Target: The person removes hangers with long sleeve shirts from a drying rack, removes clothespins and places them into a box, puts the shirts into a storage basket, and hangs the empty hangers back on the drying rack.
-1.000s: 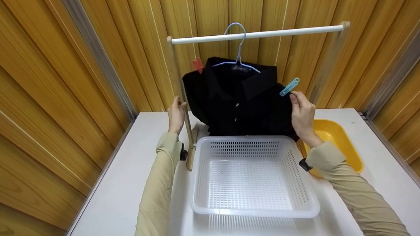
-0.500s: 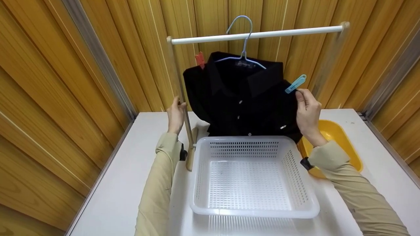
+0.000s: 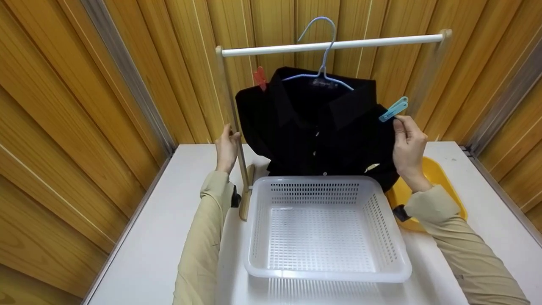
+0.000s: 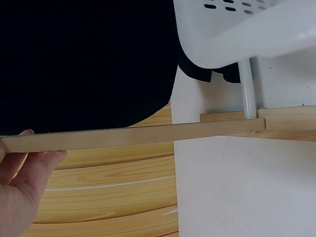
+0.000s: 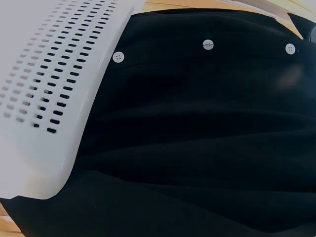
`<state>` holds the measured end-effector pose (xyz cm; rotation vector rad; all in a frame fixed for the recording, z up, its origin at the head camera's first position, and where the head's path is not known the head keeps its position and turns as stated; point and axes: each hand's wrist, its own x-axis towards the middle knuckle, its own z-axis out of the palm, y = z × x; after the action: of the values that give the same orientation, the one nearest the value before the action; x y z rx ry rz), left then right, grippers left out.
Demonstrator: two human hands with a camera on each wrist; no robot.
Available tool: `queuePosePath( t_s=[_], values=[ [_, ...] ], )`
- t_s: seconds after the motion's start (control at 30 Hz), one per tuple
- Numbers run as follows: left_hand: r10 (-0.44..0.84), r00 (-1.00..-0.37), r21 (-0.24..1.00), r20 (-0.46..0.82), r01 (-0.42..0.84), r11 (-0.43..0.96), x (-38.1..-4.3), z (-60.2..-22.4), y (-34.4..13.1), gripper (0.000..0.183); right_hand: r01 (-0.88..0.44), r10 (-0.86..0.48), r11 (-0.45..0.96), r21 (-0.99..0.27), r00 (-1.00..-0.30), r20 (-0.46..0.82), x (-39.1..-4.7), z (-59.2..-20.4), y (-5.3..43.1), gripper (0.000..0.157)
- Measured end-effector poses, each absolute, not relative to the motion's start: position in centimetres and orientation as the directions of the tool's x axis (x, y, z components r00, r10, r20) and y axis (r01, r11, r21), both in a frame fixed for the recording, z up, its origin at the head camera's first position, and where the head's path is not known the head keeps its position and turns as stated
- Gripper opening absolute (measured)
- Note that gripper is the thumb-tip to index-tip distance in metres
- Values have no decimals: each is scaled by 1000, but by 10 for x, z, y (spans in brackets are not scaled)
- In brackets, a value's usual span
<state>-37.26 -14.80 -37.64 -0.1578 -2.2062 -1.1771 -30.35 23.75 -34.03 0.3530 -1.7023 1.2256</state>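
A black button-up shirt (image 3: 296, 123) hangs on a blue wire hanger (image 3: 324, 63), whose hook goes over the white rod (image 3: 381, 41) of a wooden rack. My right hand (image 3: 410, 142) pinches the shirt's right-side shoulder, just below a light-blue clothespin (image 3: 394, 109) clipped there. On the other shoulder sits a red clothespin (image 3: 260, 78). My left hand (image 3: 227, 149) grips the rack's left wooden post (image 3: 233, 110); in the left wrist view its fingers wrap around that post (image 4: 123, 137). White buttons (image 5: 208, 45) show along the shirt front in the right wrist view, where the hand itself is hidden.
A white perforated basket (image 3: 328, 275) stands on the white table (image 3: 169, 237) in front of the shirt, covering its lower part. A yellow tray (image 3: 444, 178) lies at the right behind my right forearm. Wood-patterned walls (image 3: 84, 127) enclose the back and sides.
My right hand has moved to the right, drawing the shirt's shoulder with it. The hanger has shifted right and its hook has risen on the rod. My left hand stays in place.
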Motion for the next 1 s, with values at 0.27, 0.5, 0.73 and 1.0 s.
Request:
queuePosePath(
  t_s=[0.27,0.5,0.73,1.0],
  values=[
    [-176,-762,676,624,413,610,-374,-378,-147,16,-691,313,417,-590,-500,807,-294,-333,243,15],
    [-176,-765,679,620,410,608,-376,-378,-149,14,-709,332,391,-587,-486,809,-280,-318,241,16],
    [-172,-794,711,584,397,580,-376,-378,-151,15,-699,350,377,-608,-500,792,-293,-329,263,16],
    [-163,-793,698,588,395,597,-376,-377,-151,16,-691,339,355,-629,-532,776,-293,-330,274,20]
  ],
)
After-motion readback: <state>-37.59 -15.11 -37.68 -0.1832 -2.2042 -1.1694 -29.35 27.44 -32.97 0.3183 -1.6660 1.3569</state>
